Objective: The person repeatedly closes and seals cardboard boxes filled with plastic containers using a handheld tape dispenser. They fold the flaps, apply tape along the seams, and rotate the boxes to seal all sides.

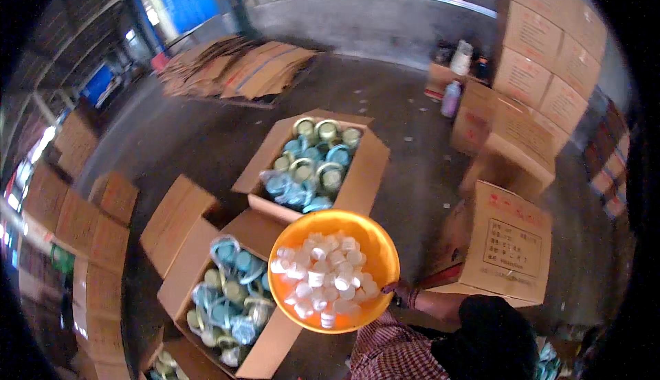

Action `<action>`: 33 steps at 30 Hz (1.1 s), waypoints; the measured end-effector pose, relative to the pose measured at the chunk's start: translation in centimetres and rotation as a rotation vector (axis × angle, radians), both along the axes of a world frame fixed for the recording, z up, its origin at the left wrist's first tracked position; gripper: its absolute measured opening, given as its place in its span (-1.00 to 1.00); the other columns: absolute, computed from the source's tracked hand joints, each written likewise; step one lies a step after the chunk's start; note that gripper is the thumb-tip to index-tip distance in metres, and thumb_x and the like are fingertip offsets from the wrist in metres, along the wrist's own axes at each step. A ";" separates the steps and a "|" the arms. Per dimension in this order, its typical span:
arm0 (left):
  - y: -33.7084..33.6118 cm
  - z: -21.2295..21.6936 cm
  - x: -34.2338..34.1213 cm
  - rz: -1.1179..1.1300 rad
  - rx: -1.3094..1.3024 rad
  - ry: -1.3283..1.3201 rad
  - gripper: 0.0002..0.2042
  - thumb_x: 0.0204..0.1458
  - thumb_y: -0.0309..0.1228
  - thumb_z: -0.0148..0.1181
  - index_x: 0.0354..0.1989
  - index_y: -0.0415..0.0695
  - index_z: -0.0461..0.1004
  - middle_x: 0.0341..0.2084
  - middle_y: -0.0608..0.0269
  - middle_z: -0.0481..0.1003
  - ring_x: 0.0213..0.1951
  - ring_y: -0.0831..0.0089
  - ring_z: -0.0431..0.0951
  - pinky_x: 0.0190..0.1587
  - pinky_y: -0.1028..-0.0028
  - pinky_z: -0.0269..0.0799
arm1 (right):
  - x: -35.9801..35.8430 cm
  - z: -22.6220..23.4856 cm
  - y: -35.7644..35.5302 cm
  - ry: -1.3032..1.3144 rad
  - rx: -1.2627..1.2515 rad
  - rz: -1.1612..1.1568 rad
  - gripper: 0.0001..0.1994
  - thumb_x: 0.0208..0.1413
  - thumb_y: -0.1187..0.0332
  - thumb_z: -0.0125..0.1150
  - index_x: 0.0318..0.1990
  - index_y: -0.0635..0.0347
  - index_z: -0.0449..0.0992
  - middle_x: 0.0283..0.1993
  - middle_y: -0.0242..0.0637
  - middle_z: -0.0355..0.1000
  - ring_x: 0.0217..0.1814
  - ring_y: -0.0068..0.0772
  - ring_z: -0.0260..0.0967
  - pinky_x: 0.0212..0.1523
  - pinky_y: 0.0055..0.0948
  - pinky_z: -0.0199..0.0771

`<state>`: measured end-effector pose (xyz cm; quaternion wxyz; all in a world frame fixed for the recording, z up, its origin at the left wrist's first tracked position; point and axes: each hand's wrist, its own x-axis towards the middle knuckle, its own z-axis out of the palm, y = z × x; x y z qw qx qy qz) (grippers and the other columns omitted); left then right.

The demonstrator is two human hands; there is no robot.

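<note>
Neither of my hands shows in the head view. An orange round bowl [375, 242] heaped with small white caps [323, 273] is held up over the open cartons. A hand [401, 293] grips its right rim. That hand's bare forearm runs right to a person in a checked shirt [392, 352] with a dark head [496, 339], who appears to be a co-worker bent low at the bottom edge. Under the bowl stand two open cartons of teal and pale green containers, the far carton [364, 174] and the near carton [182, 270].
Sealed cartons stand at the right [509, 242] and are stacked high at the back right [543, 57]. Flattened cardboard [240, 67] lies on the concrete floor at the back. More cartons line the left side [89, 229]. A pink bottle [450, 98] stands near the stack.
</note>
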<state>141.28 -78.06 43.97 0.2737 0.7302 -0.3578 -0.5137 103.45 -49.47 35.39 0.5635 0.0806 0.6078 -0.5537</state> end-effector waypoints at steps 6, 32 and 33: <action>-6.6 -1.7 -14.1 -0.390 -0.012 0.132 -0.67 -0.14 -0.19 0.19 -0.36 -0.25 0.49 -0.48 0.25 0.48 -0.43 0.42 0.44 -0.31 0.40 0.37 | -4.9 -1.2 2.5 0.282 -0.114 -0.541 -0.89 -0.22 0.44 0.23 -0.48 0.25 0.52 -0.43 -0.29 0.45 -0.44 -0.36 0.38 -0.42 -0.43 0.37; -3.9 -0.6 -63.7 -0.969 0.163 0.176 -0.63 -0.15 -0.17 0.19 -0.29 -0.23 0.47 -0.43 0.24 0.48 -0.38 0.36 0.46 -0.27 0.37 0.38 | -32.5 4.4 7.6 -0.059 -0.205 -1.425 -0.85 -0.16 0.52 0.16 -0.36 0.34 0.44 -0.46 -0.19 0.40 -0.54 -0.28 0.38 -0.60 -0.47 0.42; -3.8 -0.1 -65.3 -0.958 0.163 0.168 -0.63 -0.15 -0.17 0.19 -0.28 -0.23 0.47 -0.43 0.23 0.48 -0.37 0.36 0.46 -0.27 0.36 0.38 | -34.7 4.4 7.8 -0.067 -0.215 -1.394 -0.86 -0.15 0.52 0.16 -0.37 0.33 0.45 -0.48 -0.20 0.40 -0.57 -0.30 0.36 -0.63 -0.49 0.38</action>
